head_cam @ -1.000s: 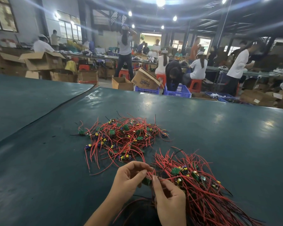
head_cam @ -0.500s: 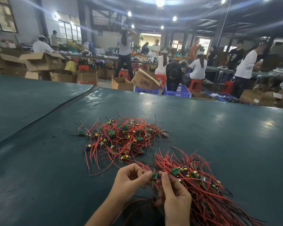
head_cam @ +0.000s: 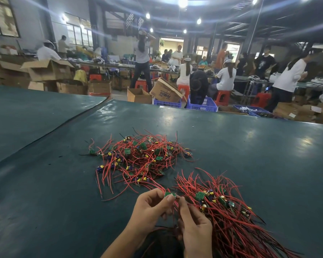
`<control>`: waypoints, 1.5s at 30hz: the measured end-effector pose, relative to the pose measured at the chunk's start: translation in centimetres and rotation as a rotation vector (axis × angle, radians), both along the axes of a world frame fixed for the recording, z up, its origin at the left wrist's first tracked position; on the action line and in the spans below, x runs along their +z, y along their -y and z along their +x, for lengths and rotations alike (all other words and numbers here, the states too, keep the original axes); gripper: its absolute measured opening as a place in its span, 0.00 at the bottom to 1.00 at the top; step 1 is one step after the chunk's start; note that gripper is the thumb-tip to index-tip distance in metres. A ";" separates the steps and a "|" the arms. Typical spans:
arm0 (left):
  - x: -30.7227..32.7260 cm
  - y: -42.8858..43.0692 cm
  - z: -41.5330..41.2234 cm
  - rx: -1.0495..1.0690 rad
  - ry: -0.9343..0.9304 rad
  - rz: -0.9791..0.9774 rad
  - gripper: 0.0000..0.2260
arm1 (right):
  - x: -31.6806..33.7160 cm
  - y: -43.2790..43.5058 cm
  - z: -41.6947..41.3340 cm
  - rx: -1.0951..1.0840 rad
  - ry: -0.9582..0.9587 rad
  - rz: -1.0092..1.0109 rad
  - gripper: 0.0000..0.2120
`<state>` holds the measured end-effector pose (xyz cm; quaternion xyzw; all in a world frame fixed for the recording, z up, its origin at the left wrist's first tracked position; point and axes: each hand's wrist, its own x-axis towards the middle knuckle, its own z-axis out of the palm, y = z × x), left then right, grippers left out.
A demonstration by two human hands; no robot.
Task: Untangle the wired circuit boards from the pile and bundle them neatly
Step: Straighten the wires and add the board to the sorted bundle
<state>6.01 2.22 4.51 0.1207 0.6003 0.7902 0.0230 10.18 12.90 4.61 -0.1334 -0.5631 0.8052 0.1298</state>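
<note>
The left hand [head_cam: 151,208] is raised just above the dark green table [head_cam: 45,183], and its thumb and forefinger pinch a small green circuit board [head_cam: 169,194] at the tips, the other fingers curled loosely beneath. The right hand [head_cam: 195,229] sits just beside it, nearer the camera, fingers curled, with the forefinger reaching up to the red wires [head_cam: 177,197] that trail from that board; it seems to pinch them, though the thumb is hidden. The held board is therefore between the two hands, touching the left fingertips and close to the right forefinger. Beyond the hands lies the tangled pile [head_cam: 140,157] of boards and red leads, spread loosely on the table and apart from both hands. Right of the hands lies a gathered bundle [head_cam: 231,220], its wires running roughly the same way, its near edge touching the right hand. Past the table's far edge stand blue crates [head_cam: 201,107] and cardboard boxes [head_cam: 48,69]
</note>
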 end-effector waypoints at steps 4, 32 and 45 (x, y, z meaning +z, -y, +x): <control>0.0 -0.1 0.2 -0.014 0.044 0.014 0.16 | 0.0 0.6 0.1 0.038 -0.098 0.057 0.14; -0.4 -0.7 0.7 -0.001 -0.036 -0.096 0.16 | -0.2 0.2 0.1 -0.065 -0.001 0.083 0.08; -0.1 -0.5 0.6 0.098 -0.142 -0.211 0.08 | 0.3 -0.9 -0.5 -0.103 0.009 -0.019 0.06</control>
